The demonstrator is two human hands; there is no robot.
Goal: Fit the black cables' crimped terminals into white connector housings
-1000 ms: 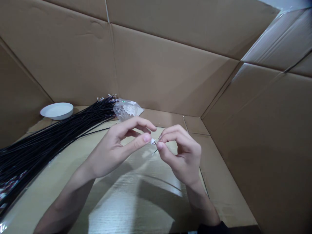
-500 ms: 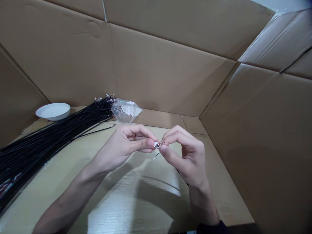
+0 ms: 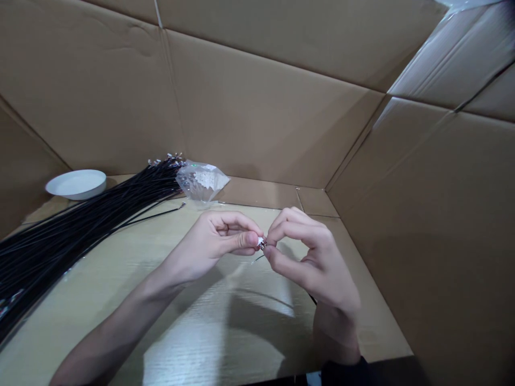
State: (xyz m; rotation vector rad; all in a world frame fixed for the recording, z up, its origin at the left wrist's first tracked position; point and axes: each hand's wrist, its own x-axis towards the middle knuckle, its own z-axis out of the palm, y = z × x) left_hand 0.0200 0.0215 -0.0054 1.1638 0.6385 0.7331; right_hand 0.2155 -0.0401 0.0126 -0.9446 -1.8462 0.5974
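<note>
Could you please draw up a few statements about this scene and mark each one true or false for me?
1. The left hand holds a white connector. True.
2. The right hand pinches thin wires by the connector. True.
3. Both hands wear gloves. False: both are bare.
4. A bag lies by the far end of the cable bundle. True.
5. The bag is opaque. False: it is clear, with white pieces showing inside.
6. The cable bundle lies to the right of both hands. False: it lies on the left.
</note>
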